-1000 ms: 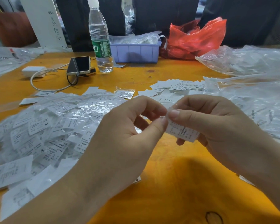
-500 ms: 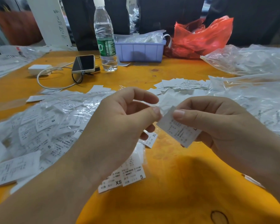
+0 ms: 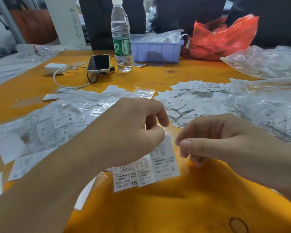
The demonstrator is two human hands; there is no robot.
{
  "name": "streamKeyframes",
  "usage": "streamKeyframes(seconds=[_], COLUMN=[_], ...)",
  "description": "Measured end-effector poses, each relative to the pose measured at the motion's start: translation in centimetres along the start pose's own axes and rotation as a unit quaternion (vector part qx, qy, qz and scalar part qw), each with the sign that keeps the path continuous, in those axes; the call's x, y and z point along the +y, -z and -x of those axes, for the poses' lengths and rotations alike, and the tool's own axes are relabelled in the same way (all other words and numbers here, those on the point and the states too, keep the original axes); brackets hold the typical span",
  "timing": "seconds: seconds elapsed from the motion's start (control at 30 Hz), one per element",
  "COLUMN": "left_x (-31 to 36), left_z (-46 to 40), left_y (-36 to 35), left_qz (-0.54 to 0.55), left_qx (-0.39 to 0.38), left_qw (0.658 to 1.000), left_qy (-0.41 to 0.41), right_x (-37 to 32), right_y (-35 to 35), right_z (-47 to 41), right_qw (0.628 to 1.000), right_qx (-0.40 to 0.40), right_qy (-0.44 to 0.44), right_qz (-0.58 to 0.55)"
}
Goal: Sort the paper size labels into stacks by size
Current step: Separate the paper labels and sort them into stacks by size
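The left hand (image 3: 134, 132) pinches the top of an L label (image 3: 166, 158) between thumb and fingers, holding it above the near middle of the table (image 3: 175, 207). Two more labels, one marked XS (image 3: 124, 179), hang beside it under the hand. The right hand (image 3: 225, 142) sits just beside, fingers curled; whether it holds anything cannot be told. A loose label pile (image 3: 57, 121) lies at the left edge, a smaller heap (image 3: 188, 101) toward the far right. A bottle (image 3: 122, 41) stands at the far edge.
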State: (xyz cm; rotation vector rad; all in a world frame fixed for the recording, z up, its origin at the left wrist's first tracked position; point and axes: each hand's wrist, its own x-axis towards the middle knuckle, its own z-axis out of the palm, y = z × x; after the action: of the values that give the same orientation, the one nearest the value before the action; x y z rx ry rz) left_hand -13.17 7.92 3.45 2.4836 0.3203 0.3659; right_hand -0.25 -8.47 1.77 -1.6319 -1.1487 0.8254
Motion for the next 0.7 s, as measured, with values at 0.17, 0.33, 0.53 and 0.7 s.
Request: streamKeyframes(seconds=[0.17, 0.33, 0.53, 0.7], left_x=[-0.1, -0.3, -1.0, -1.9], left_z=[0.0, -0.5, -0.6, -0.6], left_y=[-0.2, -0.1, 0.6, 1.8], left_qz=[-0.024, 0.055, -0.009, -0.097], left_qx=[-0.022, -0.064, -0.037, -0.075], left_qw=[0.999, 0.996, 0.999, 0.992], left_qy=[0.003, 0.024, 0.004, 0.033], right_x=[0.4, 0.7, 0.5, 0.7], right_y=[-0.4, -1.3, -1.7, -1.7], right_z=[0.1, 0.0, 0.0, -0.1], right_qw=[1.0, 0.998, 0.994, 0.994], right_qx=[0.004, 0.046, 0.054, 0.069], right_qy=[-0.015, 0.007, -0.008, -0.02], right_qz=[-0.004, 0.046, 0.091, 0.085])
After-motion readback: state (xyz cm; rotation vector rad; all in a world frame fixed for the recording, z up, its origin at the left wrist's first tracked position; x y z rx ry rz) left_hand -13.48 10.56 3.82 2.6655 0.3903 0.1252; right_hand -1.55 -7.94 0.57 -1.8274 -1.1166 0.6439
